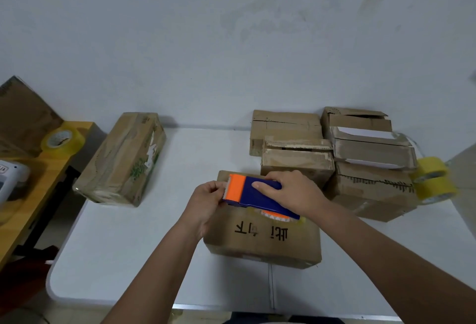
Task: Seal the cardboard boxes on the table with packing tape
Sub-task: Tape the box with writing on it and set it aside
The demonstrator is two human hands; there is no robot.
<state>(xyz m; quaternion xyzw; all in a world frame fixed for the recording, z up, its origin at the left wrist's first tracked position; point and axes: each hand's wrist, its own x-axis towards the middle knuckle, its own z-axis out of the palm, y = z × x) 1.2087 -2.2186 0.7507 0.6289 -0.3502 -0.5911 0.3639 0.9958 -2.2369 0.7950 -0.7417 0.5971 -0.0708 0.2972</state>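
A cardboard box with black handwritten characters (262,238) lies in the middle of the white table (128,259). Over its far half I hold a blue and orange tape dispenser (260,193). My right hand (291,192) grips the dispenser's blue body from the right. My left hand (206,201) pinches at the orange toothed end on the left, fingers closed there; the tape end itself is too small to make out. A roll of tape shows under the dispenser's near edge.
A taped box (123,159) lies at the table's left. Several stacked cardboard boxes (334,153) stand at the back right, with two yellow tape rolls (432,182) beside them. A wooden side table (38,182) on the left carries another tape roll (61,141).
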